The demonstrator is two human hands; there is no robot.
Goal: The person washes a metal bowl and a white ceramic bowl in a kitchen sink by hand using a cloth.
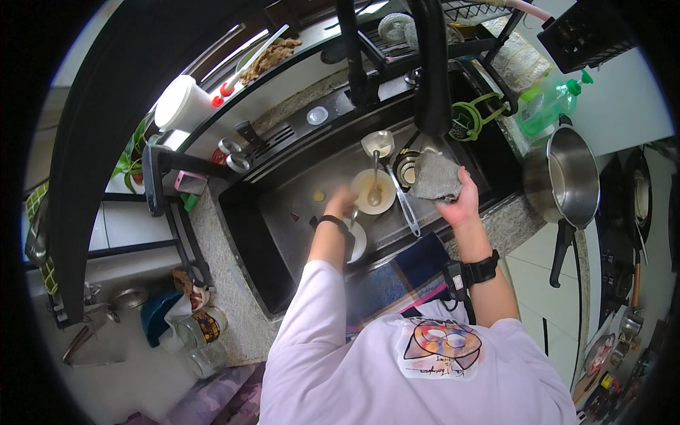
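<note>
My right hand (463, 201) holds a grey mesh dishcloth (436, 177) over the right part of the black sink (276, 239). My left hand (341, 202), blurred, is at the left side of a pale bowl (383, 205) with a spoon (375, 197) in it; whether its fingers grip anything is unclear. Just below that hand a white dish (357, 243) is partly hidden by the wrist. A metal spatula (405, 204) lies along the bowl's right side, its blade (378, 143) behind the bowl. Beside the cloth sits a small round dish (408, 172), partly covered.
A black faucet (433, 95) overhangs the sink's back. A green strainer (470, 121) hangs at the back right corner. On the right counter stand a steel pressure cooker pot (571, 178) and a green soap bottle (547, 109). Glass jars (204, 329) lie at the left.
</note>
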